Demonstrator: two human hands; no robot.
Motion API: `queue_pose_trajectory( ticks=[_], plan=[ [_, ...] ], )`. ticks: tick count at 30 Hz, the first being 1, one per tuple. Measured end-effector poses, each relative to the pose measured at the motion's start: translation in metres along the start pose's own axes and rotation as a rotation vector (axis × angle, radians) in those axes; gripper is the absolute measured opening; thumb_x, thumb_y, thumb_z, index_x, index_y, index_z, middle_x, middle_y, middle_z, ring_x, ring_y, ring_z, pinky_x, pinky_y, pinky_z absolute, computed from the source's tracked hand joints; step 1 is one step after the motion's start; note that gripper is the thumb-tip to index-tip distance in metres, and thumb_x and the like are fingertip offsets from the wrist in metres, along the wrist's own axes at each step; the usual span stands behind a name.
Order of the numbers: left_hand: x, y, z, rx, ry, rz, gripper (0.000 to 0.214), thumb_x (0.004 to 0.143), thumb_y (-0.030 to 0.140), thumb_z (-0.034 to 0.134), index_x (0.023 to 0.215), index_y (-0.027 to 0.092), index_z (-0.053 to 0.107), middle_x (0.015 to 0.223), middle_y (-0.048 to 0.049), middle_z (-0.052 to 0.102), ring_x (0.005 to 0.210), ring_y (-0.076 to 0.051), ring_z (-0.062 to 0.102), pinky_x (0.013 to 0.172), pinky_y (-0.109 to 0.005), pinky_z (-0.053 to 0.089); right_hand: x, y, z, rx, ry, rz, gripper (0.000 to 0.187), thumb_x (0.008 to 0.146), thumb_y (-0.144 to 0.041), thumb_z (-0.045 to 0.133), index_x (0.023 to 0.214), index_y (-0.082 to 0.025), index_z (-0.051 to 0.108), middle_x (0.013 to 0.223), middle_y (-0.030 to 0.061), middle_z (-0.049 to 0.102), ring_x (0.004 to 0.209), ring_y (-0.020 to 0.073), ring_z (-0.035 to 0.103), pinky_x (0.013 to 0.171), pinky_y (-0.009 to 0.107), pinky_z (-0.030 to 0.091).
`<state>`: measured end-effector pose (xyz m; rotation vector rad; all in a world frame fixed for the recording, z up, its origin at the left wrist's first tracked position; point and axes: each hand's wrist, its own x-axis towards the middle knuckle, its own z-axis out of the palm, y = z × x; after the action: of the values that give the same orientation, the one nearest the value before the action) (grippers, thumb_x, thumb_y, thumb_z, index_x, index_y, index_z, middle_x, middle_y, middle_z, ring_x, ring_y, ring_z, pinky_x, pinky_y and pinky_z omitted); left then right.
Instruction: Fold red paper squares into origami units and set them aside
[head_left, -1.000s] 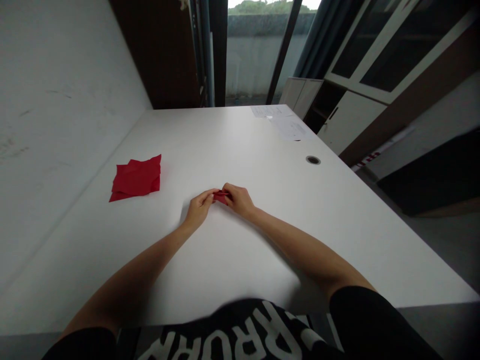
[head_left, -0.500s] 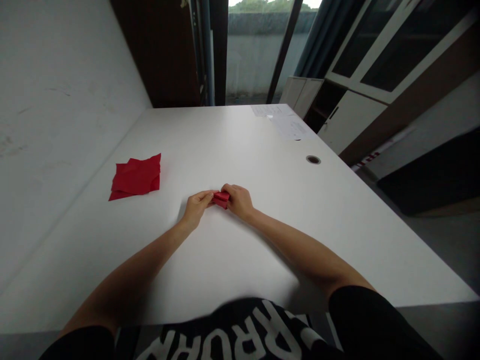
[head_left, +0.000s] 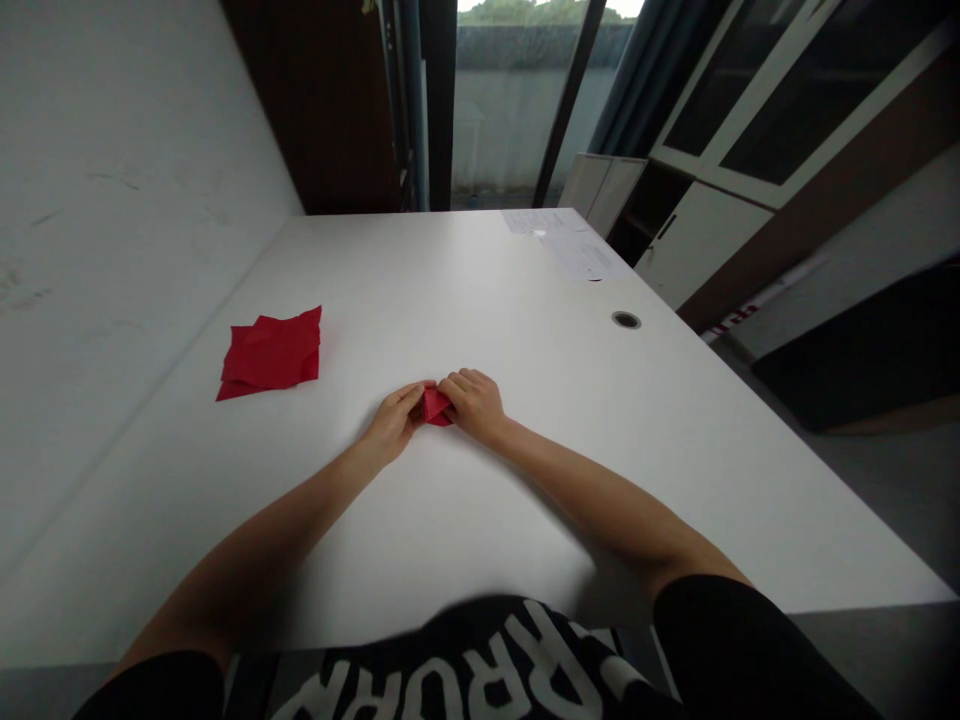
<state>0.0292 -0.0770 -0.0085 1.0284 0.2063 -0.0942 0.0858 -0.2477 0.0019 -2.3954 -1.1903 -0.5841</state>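
Note:
A small folded piece of red paper (head_left: pixel 435 406) sits on the white table (head_left: pixel 450 290), pinched between my hands. My left hand (head_left: pixel 394 421) holds its left side with the fingertips, and my right hand (head_left: pixel 472 405) presses on its right side. Both hands rest low, near the table surface. My fingers hide part of the fold, so its full shape does not show. To the left of my hands, a loose pile of crumpled red paper sheets (head_left: pixel 270 354) lies on the table, untouched.
Printed white papers (head_left: pixel 570 248) lie at the table's far right corner, and a round cable grommet (head_left: pixel 626 320) is set in the tabletop. A white wall (head_left: pixel 135 240) runs along the left edge. White cabinets (head_left: pixel 697 240) stand beyond the right edge.
The red piece between my hands looks tighter and more pointed. My hands have moved slightly closer together, and my right fingers now lie flatter over it. The red pile has not moved.

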Motion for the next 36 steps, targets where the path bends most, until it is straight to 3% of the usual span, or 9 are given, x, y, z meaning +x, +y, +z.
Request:
queue_pose_trajectory(
  ticks=[4, 11, 17, 23, 30, 36],
  plan=[
    [0.0, 0.0, 0.002, -0.019, 0.051, -0.005, 0.031, 0.081, 0.034, 0.078, 0.105, 0.016, 0.073, 0.098, -0.0064, 0.074, 0.081, -0.015, 0.067, 0.078, -0.029, 0.055, 0.001, -0.003, -0.003, 0.135, 0.014, 0.093, 0.004, 0.088, -0.021, 0.055, 0.09, -0.021, 0.058, 0.087, 0.0066, 0.064, 0.081, 0.021, 0.051, 0.074, 0.031, 0.036],
    [0.002, -0.002, -0.003, -0.025, 0.089, 0.032, 0.028, 0.077, 0.03, 0.081, 0.1, 0.017, 0.072, 0.098, -0.0048, 0.074, 0.085, -0.015, 0.068, 0.083, -0.03, 0.055, -0.004, 0.0, 0.001, 0.448, -0.054, 0.169, 0.016, 0.083, -0.016, 0.052, 0.097, -0.022, 0.057, 0.086, 0.0004, 0.064, 0.072, 0.0151, 0.054, 0.069, 0.024, 0.038],
    [-0.006, -0.002, 0.004, 0.008, -0.021, -0.002, 0.032, 0.084, 0.041, 0.075, 0.099, 0.014, 0.072, 0.093, -0.0067, 0.074, 0.08, -0.015, 0.067, 0.076, -0.028, 0.055, -0.006, 0.0, 0.002, 0.352, -0.049, 0.085, 0.02, 0.084, -0.014, 0.051, 0.1, -0.021, 0.06, 0.091, 0.0029, 0.063, 0.077, 0.0157, 0.056, 0.069, 0.025, 0.037],
    [-0.009, -0.001, 0.008, -0.027, -0.009, -0.059, 0.031, 0.081, 0.044, 0.077, 0.089, 0.015, 0.07, 0.084, -0.0043, 0.072, 0.074, -0.014, 0.065, 0.072, -0.028, 0.054, -0.009, 0.0, 0.004, 0.334, -0.052, 0.074, 0.024, 0.082, -0.014, 0.052, 0.104, -0.022, 0.059, 0.097, 0.0049, 0.065, 0.081, 0.0174, 0.058, 0.071, 0.025, 0.039],
    [-0.009, 0.0, 0.006, 0.063, -0.017, -0.029, 0.037, 0.077, 0.046, 0.08, 0.093, 0.013, 0.071, 0.085, -0.0058, 0.072, 0.072, -0.014, 0.064, 0.07, -0.027, 0.051, -0.004, -0.005, -0.002, 0.656, -0.05, 0.28, 0.02, 0.081, -0.02, 0.052, 0.1, -0.023, 0.053, 0.07, -0.005, 0.055, 0.061, 0.013, 0.049, 0.062, 0.023, 0.037],
    [-0.006, 0.003, 0.002, 0.069, 0.047, -0.024, 0.04, 0.075, 0.048, 0.081, 0.09, 0.013, 0.072, 0.088, -0.0072, 0.073, 0.075, -0.015, 0.065, 0.072, -0.029, 0.052, -0.002, -0.004, -0.007, 0.86, -0.091, 0.329, 0.023, 0.082, -0.023, 0.05, 0.105, -0.022, 0.055, 0.067, -0.0067, 0.051, 0.057, 0.0108, 0.044, 0.057, 0.022, 0.034]
  ],
)
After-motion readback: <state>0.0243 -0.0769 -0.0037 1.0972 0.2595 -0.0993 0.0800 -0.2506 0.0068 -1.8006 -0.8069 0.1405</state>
